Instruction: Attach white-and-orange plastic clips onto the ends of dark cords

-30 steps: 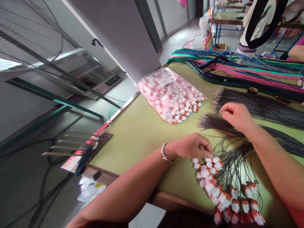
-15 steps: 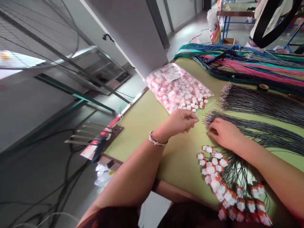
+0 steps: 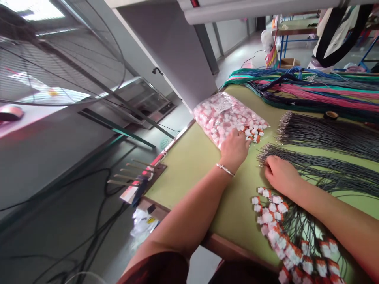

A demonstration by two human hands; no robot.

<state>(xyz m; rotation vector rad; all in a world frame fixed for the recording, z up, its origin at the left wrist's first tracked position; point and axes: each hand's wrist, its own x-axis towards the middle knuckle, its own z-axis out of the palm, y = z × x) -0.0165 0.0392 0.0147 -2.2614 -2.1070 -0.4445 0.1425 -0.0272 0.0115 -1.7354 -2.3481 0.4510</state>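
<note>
My left hand, with a bracelet at its wrist, lies at the mouth of a clear plastic bag full of small white-and-orange connectors. Its fingers are curled down among the loose connectors, and the fingertips are hidden. My right hand is closed at the tip end of a bundle of thin black wires, thumb and forefinger pinched on wire ends. Below that hand lies a pile of black wires fitted with white-and-orange connectors.
A second black wire bundle lies farther back, with a roll of black tape beside it. Long coloured cables cross the far end. A metal-pronged rack sits on the left table edge. A caged fan stands at left.
My left hand has moved forward from beside the right hand to the connectors at the bag mouth. The right hand stays at the wire ends. The camera view has shifted.
</note>
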